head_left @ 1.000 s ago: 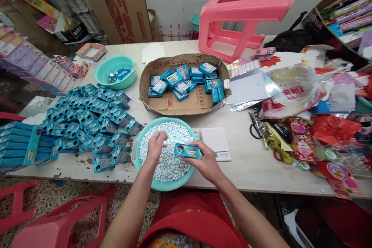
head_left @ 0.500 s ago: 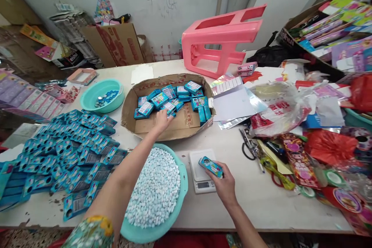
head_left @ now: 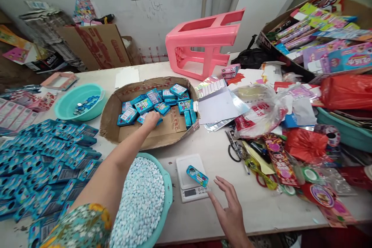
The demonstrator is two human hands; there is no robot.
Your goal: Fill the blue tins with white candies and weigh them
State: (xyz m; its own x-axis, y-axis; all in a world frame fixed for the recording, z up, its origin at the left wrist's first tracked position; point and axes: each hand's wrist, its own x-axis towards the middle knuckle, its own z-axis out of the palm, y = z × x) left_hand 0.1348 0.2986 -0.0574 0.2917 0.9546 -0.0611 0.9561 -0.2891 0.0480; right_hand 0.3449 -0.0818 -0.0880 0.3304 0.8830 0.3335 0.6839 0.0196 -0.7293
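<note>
Left of the bowl [head_left: 167,190], the left sleeve [head_left: 80,228] is short, blue-green cloth printed with small pale blossoms and larger yellow-orange flowers. The left hand [head_left: 152,120] and right hand [head_left: 230,212] are bare.

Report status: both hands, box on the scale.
Left hand in carton, grip unclear. Right hand open beside scale. Blue box on scale, nothing visibly blocking it.

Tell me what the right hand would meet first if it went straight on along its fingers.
The right hand would likely meet the right side of the white scale first, then the blue box lying on it; hand height is unclear here.
</note>
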